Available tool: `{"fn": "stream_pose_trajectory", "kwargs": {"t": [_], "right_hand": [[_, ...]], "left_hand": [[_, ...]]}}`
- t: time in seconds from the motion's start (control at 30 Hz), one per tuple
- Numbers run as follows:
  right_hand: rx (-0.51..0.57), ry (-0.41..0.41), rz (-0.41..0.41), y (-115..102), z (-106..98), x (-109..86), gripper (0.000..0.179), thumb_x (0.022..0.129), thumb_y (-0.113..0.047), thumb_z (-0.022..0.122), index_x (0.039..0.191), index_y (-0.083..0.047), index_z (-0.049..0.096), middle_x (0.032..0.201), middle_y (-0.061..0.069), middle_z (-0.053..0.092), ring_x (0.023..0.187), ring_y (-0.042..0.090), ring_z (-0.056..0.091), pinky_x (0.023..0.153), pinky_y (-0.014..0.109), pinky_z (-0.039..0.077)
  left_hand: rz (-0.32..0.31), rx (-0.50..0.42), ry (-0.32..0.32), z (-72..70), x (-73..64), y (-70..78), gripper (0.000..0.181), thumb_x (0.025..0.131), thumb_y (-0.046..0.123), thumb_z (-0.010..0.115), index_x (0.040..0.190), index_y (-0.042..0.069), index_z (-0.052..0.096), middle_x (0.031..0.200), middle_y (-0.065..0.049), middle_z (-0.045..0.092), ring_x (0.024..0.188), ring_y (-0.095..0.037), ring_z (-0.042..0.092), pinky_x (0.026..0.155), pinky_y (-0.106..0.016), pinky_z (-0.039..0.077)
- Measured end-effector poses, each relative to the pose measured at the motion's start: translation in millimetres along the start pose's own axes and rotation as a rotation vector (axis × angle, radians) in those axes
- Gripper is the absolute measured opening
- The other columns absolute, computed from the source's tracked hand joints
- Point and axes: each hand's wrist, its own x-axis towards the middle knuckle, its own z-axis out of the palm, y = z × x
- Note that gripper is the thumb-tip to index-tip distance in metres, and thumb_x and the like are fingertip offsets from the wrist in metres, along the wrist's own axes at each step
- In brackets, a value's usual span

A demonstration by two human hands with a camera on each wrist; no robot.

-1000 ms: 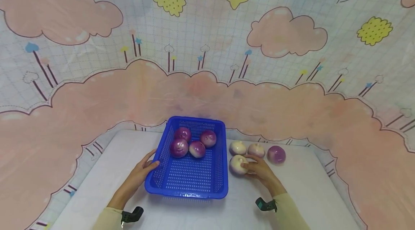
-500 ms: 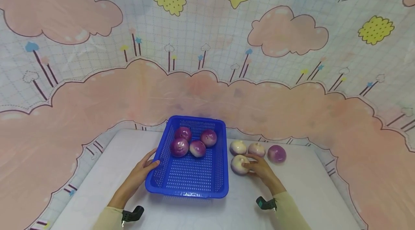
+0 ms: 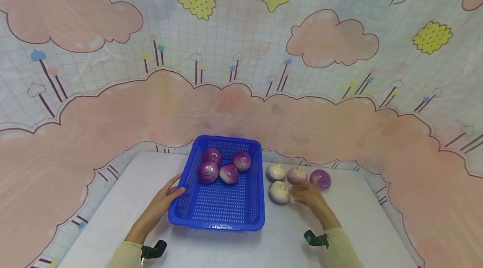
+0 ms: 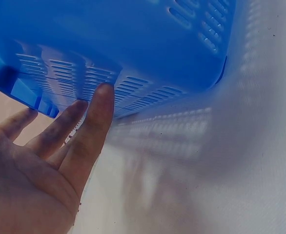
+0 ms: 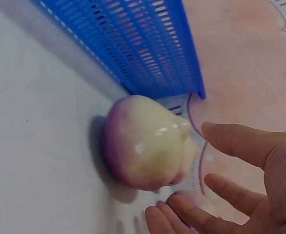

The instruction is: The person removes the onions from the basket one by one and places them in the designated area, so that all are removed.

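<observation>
My left hand [image 3: 166, 194] holds the left side of a blue plastic basket [image 3: 216, 225]. Its thumb lies over the rim, and in the left wrist view its fingers [image 4: 91, 129] touch the perforated outer wall. Several purple-and-white turnips, among them one turnip [image 3: 208, 172], sit toward the basket's far end. To the basket's right, my right hand [image 3: 311, 201] has its fingers spread beside a whitish turnip [image 3: 279, 193], which rests on the table with its knob up. In the right wrist view, a gap shows between thumb and that turnip [image 5: 145, 141].
Behind that turnip stand a white turnip [image 3: 276, 173] and a pinkish-white turnip [image 3: 297, 175], with a purple turnip [image 3: 320, 179] farther right. All rest on a white table [image 3: 358, 217]. A patterned cloth [image 3: 320, 121] rises behind the table.
My right hand has let go of the whitish turnip and drawn back slightly to the right. The left hand and the basket stay where they were.
</observation>
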Motion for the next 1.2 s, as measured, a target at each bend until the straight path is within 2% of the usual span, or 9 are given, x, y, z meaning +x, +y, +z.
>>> {"fn": "stream_pose_trajectory", "kwargs": {"t": [0.23, 0.4, 0.57, 0.7, 0.87, 1.07, 1.2], "right_hand": [[-0.021, 0.012, -0.059, -10.7, -7.2, -13.0, 0.056, 0.088, -0.014, 0.070, 0.138, 0.003, 0.049, 0.137, 0.029, 0.054, 0.113, 0.028, 0.064, 0.092, 0.038, 0.057], [-0.058, -0.015, -0.113, -21.6, -7.4, -21.6, 0.058, 0.087, -0.016, 0.071, 0.138, 0.002, 0.049, 0.138, 0.028, 0.054, 0.117, 0.031, 0.063, 0.092, 0.036, 0.056], [-0.045, -0.043, -0.152, -32.4, -5.4, -30.4, 0.057, 0.088, -0.014, 0.070, 0.139, 0.001, 0.049, 0.138, 0.028, 0.054, 0.116, 0.031, 0.063, 0.095, 0.039, 0.054], [-0.071, -0.048, -0.183, -42.7, -2.4, -36.6, 0.056, 0.090, -0.017, 0.070, 0.140, -0.002, 0.049, 0.138, 0.026, 0.054, 0.121, 0.035, 0.060, 0.102, 0.047, 0.050], [-0.055, -0.057, -0.197, -60.3, 2.4, -41.7, 0.055, 0.089, -0.015, 0.071, 0.139, -0.003, 0.050, 0.139, 0.023, 0.056, 0.125, 0.037, 0.058, 0.107, 0.050, 0.046], [-0.089, -0.084, -0.246, -76.1, 5.5, -49.1, 0.053, 0.088, -0.023, 0.073, 0.135, -0.008, 0.053, 0.140, 0.022, 0.055, 0.129, 0.039, 0.055, 0.109, 0.054, 0.044], [-0.062, -0.114, -0.275, -84.1, 9.5, -50.2, 0.054, 0.088, -0.018, 0.072, 0.137, -0.007, 0.052, 0.139, 0.025, 0.054, 0.126, 0.042, 0.056, 0.106, 0.052, 0.047]], "left_hand": [[-0.006, 0.001, -0.010, -0.6, 0.6, -0.5, 0.072, 0.098, 0.047, 0.052, 0.158, 0.028, 0.017, 0.157, -0.029, 0.029, 0.138, -0.051, 0.038, 0.110, -0.067, 0.034], [-0.012, -0.002, -0.017, -1.2, 0.3, -0.5, 0.072, 0.099, 0.047, 0.052, 0.158, 0.028, 0.016, 0.158, -0.029, 0.027, 0.140, -0.052, 0.035, 0.110, -0.068, 0.031], [-0.010, 0.000, -0.018, -1.2, -0.1, 0.6, 0.072, 0.099, 0.047, 0.051, 0.158, 0.028, 0.015, 0.158, -0.029, 0.025, 0.141, -0.053, 0.033, 0.111, -0.069, 0.030], [-0.009, 0.000, -0.017, -0.7, -0.4, 1.8, 0.072, 0.099, 0.047, 0.051, 0.158, 0.028, 0.016, 0.158, -0.029, 0.027, 0.140, -0.052, 0.035, 0.110, -0.069, 0.030], [-0.008, 0.009, -0.008, 0.2, -1.0, 2.9, 0.071, 0.099, 0.047, 0.051, 0.158, 0.028, 0.017, 0.156, -0.029, 0.029, 0.138, -0.052, 0.037, 0.110, -0.069, 0.031], [-0.007, 0.013, -0.001, 0.8, -1.6, 3.4, 0.070, 0.099, 0.046, 0.051, 0.158, 0.027, 0.018, 0.156, -0.029, 0.030, 0.137, -0.052, 0.039, 0.109, -0.069, 0.033], [-0.004, 0.015, 0.001, 0.6, -2.0, 3.4, 0.070, 0.099, 0.046, 0.051, 0.158, 0.027, 0.017, 0.156, -0.029, 0.030, 0.138, -0.052, 0.038, 0.109, -0.070, 0.032]]}}
